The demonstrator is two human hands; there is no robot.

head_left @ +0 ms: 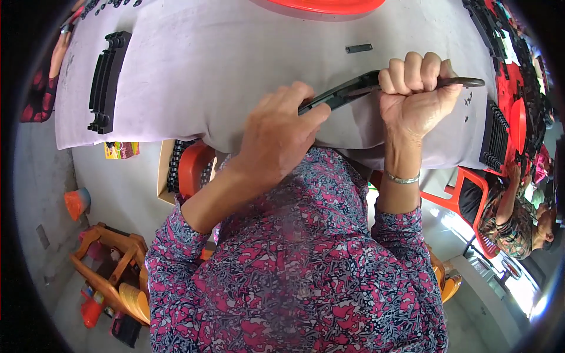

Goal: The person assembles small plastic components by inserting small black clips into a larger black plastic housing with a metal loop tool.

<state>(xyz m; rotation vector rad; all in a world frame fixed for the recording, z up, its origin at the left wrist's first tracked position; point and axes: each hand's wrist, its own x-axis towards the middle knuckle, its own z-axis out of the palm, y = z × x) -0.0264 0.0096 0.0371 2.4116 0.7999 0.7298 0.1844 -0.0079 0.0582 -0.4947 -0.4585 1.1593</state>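
Note:
My left hand (281, 128) is closed around the near-left end of a long, narrow black plastic piece (344, 93), held above the cloth-covered table close to my body. My right hand (416, 88) is a fist at the piece's other end, its curled fingers turned upward. From the thumb side of that fist sticks out a flat, dark, rounded end (471, 82); whether it belongs to the same piece or to a separate tool is hidden by my fingers. Beyond my hands, a small dark flat strip (359, 48) lies on the cloth.
A ribbed black plastic part (108, 82) lies at the table's left. Stacked black parts (495, 135) are at the right edge, beside a red surface with more parts. A red basin (329, 5) stands at the far side. Other people sit at left and right.

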